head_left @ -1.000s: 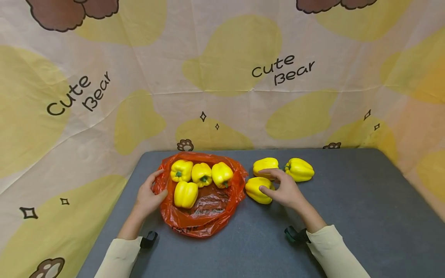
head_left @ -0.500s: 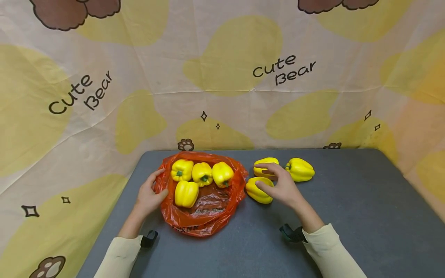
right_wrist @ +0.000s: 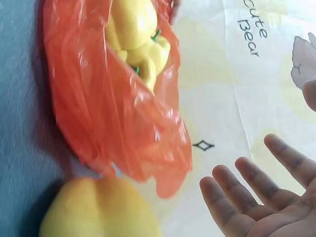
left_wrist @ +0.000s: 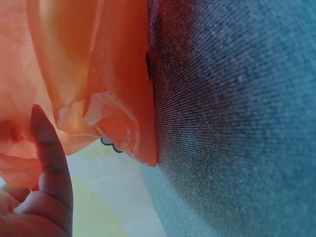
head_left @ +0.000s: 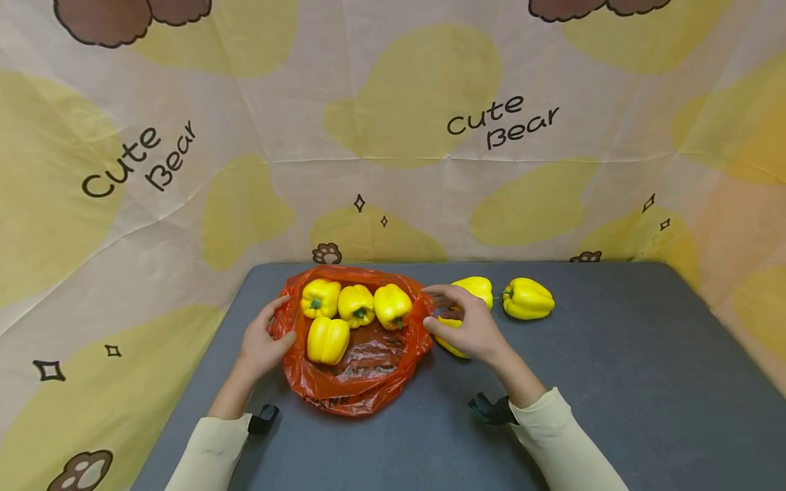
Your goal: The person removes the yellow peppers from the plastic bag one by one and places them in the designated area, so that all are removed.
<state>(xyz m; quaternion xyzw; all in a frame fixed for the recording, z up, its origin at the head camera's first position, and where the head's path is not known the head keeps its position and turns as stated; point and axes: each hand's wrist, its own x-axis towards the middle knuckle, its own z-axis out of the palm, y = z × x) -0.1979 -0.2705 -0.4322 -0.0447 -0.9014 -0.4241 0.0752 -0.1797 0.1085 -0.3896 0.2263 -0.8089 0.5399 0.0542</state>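
Observation:
A red plastic bag (head_left: 356, 402) lies with its mouth spread wide, several yellow bell peppers (head_left: 328, 341) inside it. My left hand (head_left: 260, 348) holds the bag's left rim; in the left wrist view the thumb (left_wrist: 49, 153) lies against the film and another fingertip shows dimly through it. Near the bag's right rim is my right hand (head_left: 469, 327), its fingers spread with nothing between them. Beneath that hand, partly covered, a yellow bell pepper (head_left: 451, 344) sits beside the bag. It also appears large in the right wrist view (right_wrist: 98, 212).
Two more yellow bell peppers, one at the back (head_left: 479, 288) and one farther right (head_left: 528, 299), lie on the grey table (head_left: 614, 382). Behind the table hangs a printed cloth (head_left: 405, 88). A black strap (head_left: 491, 409) sits at the right wrist.
My right hand has moved left, away from the loose peppers and up to the bag's right rim. The left hand and the peppers have stayed in place.

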